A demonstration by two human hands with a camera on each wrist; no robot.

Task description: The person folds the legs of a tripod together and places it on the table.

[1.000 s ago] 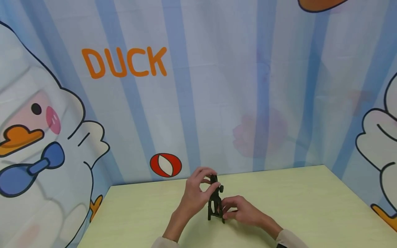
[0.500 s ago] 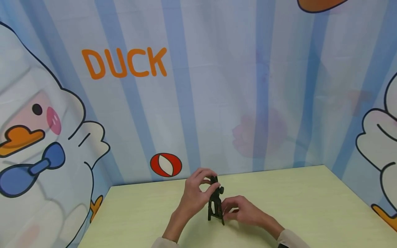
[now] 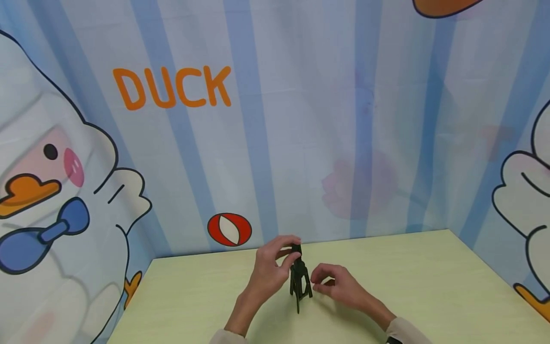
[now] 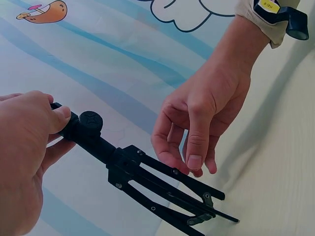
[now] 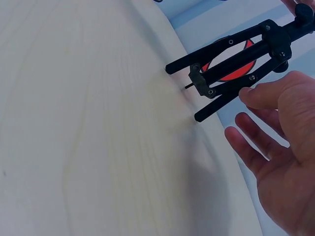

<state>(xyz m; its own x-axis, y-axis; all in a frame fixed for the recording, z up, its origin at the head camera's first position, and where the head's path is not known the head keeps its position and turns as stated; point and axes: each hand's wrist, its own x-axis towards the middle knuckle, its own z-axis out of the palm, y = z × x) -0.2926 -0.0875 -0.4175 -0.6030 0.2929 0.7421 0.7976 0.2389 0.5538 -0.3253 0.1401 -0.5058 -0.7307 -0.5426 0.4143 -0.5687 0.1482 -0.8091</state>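
Note:
A small black tripod (image 3: 299, 271) stands out between the two hands, its legs partly spread and pointing down toward the table. My left hand (image 3: 270, 267) pinches the tripod's top between thumb and fingers, which hide part of its head. A round knob (image 4: 91, 123) sticks out just below that grip in the left wrist view. Beside the legs is my right hand (image 3: 339, 284), fingers loosely bent and apart. In the right wrist view its thumb (image 5: 263, 95) overlaps one leg, while the other fingers stay off the tripod.
A pale yellow table (image 3: 193, 296) spreads under the hands. Behind it hangs a blue striped curtain (image 3: 301, 119) printed with ducks and a red ball (image 3: 245, 229), meeting the table's back edge.
The tripod has turned about its upright axis, so one leg now points toward the viewer. My right hand has shifted slightly up and away from the legs; my left hand keeps its hold.

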